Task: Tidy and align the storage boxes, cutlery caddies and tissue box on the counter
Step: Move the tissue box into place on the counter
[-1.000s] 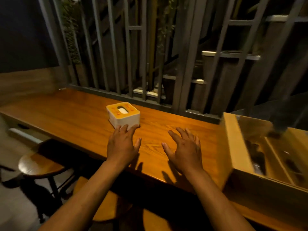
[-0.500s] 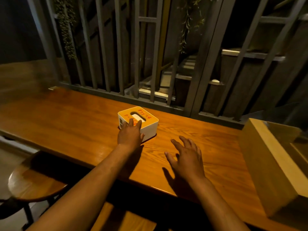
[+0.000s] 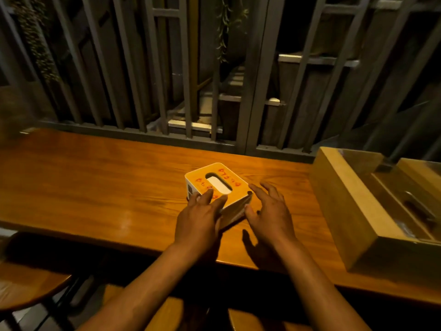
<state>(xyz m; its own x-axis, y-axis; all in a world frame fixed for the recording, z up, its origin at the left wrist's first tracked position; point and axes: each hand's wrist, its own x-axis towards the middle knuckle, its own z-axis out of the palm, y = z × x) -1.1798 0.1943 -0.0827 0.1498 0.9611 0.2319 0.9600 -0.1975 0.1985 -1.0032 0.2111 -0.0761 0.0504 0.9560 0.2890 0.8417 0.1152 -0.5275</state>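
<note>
A square white tissue box (image 3: 235,181) with an orange top and an oval slot sits on the wooden counter (image 3: 95,187), turned at an angle to the counter's edge. My left hand (image 3: 199,219) grips its near corner, fingers laid on the top. My right hand (image 3: 270,215) hovers with spread fingers at the box's right side, thumb and index fingertip close to it; contact is unclear. A large wooden cutlery caddy (image 3: 343,211) with long compartments holding dark cutlery stands at the right end of the counter.
A grey metal railing (image 3: 181,137) runs along the counter's far edge. A round wooden stool (image 3: 26,287) stands below at the left, and wooden seats (image 3: 250,318) lie under my arms.
My left hand closed on the tissue box and it now sits further right, turned. My right hand moved forward to the box's right side. The view shifted, bringing the caddy closer.
</note>
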